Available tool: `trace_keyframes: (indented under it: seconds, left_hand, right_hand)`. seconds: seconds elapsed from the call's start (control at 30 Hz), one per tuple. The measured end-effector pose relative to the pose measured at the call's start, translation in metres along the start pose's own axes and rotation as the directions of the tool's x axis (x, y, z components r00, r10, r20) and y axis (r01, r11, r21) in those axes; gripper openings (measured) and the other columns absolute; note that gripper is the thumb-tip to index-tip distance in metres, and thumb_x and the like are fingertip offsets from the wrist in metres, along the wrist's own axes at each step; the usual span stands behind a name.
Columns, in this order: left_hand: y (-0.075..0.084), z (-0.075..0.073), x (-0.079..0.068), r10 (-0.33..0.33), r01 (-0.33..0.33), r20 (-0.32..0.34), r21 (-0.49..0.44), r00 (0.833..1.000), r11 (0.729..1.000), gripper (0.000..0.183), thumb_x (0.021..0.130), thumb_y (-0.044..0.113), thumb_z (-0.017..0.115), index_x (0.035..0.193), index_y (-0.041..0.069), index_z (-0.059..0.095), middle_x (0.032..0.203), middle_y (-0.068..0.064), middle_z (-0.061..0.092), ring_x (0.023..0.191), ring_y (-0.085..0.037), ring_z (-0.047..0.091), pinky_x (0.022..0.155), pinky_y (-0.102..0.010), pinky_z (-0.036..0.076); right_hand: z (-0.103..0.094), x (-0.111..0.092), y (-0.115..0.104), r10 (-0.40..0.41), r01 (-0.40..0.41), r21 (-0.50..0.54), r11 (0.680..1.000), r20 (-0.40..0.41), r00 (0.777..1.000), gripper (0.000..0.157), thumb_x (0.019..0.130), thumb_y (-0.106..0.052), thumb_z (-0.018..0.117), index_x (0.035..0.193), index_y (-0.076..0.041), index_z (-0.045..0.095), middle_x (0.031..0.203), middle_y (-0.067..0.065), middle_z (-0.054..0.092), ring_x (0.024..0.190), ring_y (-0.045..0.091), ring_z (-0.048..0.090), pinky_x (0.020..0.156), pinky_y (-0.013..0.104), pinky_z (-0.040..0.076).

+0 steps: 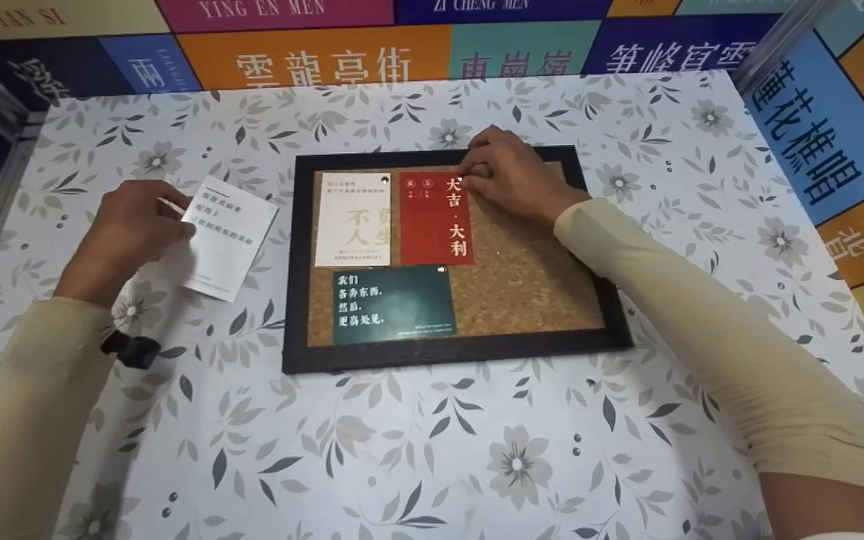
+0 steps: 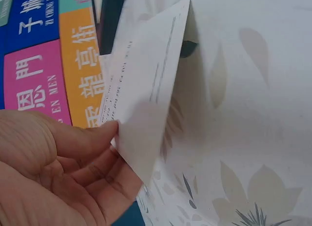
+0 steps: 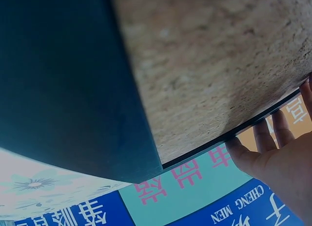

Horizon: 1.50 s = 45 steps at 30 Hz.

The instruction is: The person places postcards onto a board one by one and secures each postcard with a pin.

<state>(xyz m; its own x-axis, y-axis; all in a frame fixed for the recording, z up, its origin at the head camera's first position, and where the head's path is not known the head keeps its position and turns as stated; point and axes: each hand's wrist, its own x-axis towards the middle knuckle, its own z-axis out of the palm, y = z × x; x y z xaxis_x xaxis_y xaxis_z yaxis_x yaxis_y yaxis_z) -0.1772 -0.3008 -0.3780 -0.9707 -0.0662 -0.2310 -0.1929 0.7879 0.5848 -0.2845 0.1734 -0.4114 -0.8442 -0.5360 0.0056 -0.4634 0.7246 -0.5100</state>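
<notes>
My left hand (image 1: 136,225) pinches a white card (image 1: 226,240) with dark printed text between thumb and fingers. In the left wrist view the card (image 2: 146,84) stands tilted over the tabletop. A black-framed corkboard (image 1: 537,292) lies in the middle of the table. On it are a pale card (image 1: 353,225), a red card (image 1: 436,225) and a dark green card (image 1: 394,304). My right hand (image 1: 511,172) reaches over the frame's far edge, thumb and fingertips together at the red card's top right corner. I cannot tell what is between those fingertips.
Small pins show at the upper right corners of the pale and green cards. The table wears a white flowered cover (image 1: 514,457). Behind it and at the right stand colourful panels (image 1: 312,64) with large lettering. A black band (image 1: 132,350) sits at the left wrist.
</notes>
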Motion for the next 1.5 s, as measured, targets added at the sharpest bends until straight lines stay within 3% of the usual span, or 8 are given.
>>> trace_keyframes:
  seconds: [0.1, 0.23, 0.6, 0.97, 1.2, 1.5]
  left_hand:
    - [0.001, -0.001, -0.001, -0.045, 0.049, 0.05, -0.092, 0.998, 0.995, 0.043, 0.102, 0.0, 0.07, 0.142, -0.011, 0.059, 0.12, -0.028, 0.063, 0.081, -0.021, 0.061, 0.061, -0.027, 0.054]
    - [0.001, -0.002, -0.003, -0.067, 0.081, 0.085, -0.176, 0.994, 0.981, 0.045, 0.106, 0.005, 0.07, 0.146, -0.008, 0.054, 0.114, -0.014, 0.058, 0.086, -0.017, 0.059, 0.066, -0.027, 0.056]
    - [0.008, -0.001, -0.008, -0.085, 0.09, 0.029, -0.327, 0.996, 0.941, 0.038, 0.108, 0.007, 0.069, 0.142, 0.0, 0.052, 0.104, 0.001, 0.061, 0.085, -0.008, 0.066, 0.071, -0.029, 0.061]
    - [0.028, 0.008, -0.013, -0.065, 0.074, 0.037, -0.437, 0.997, 0.896, 0.035, 0.107, 0.002, 0.067, 0.138, 0.003, 0.052, 0.112, -0.002, 0.062, 0.087, -0.008, 0.071, 0.078, -0.027, 0.065]
    - [0.033, 0.016, -0.013, -0.056, 0.075, 0.055, -0.455, 0.997, 0.888, 0.033, 0.107, 0.004, 0.069, 0.136, 0.004, 0.053, 0.104, 0.001, 0.064, 0.085, -0.009, 0.071, 0.075, -0.027, 0.064]
    - [0.036, 0.028, -0.013, -0.04, 0.082, 0.092, -0.504, 0.995, 0.86, 0.033, 0.107, 0.003, 0.068, 0.136, 0.004, 0.052, 0.107, -0.001, 0.063, 0.087, -0.009, 0.072, 0.077, -0.029, 0.065]
  right_hand:
    - [0.0, 0.0, 0.001, 0.0, 0.0, -0.002, 1.0, -0.002, 1.0, 0.024, 0.108, -0.014, 0.069, 0.126, -0.005, 0.083, 0.142, 0.015, 0.061, 0.136, 0.032, 0.052, 0.12, 0.05, 0.041]
    - [0.0, 0.0, 0.001, 0.002, -0.002, -0.004, 1.0, 0.0, 1.0, 0.024, 0.108, -0.014, 0.069, 0.126, -0.005, 0.083, 0.142, 0.015, 0.061, 0.135, 0.032, 0.052, 0.119, 0.05, 0.042]
    - [0.0, 0.001, 0.0, 0.012, -0.012, -0.014, 1.0, 0.006, 1.0, 0.025, 0.109, -0.016, 0.069, 0.126, -0.005, 0.083, 0.146, 0.015, 0.061, 0.139, 0.032, 0.051, 0.122, 0.05, 0.04]
    - [0.001, 0.001, -0.001, 0.026, -0.026, -0.01, 1.0, 0.005, 1.0, 0.024, 0.109, -0.019, 0.071, 0.126, -0.006, 0.083, 0.146, 0.015, 0.061, 0.138, 0.032, 0.052, 0.121, 0.049, 0.041]
    - [0.0, 0.0, 0.0, 0.014, -0.014, -0.008, 1.0, 0.005, 1.0, 0.024, 0.109, -0.018, 0.071, 0.126, -0.005, 0.083, 0.145, 0.016, 0.061, 0.137, 0.033, 0.052, 0.12, 0.05, 0.041]
    - [0.0, 0.001, 0.001, -0.018, 0.018, -0.013, 1.0, -0.004, 1.0, 0.024, 0.108, -0.014, 0.07, 0.125, -0.003, 0.083, 0.142, 0.018, 0.062, 0.136, 0.035, 0.053, 0.119, 0.052, 0.042]
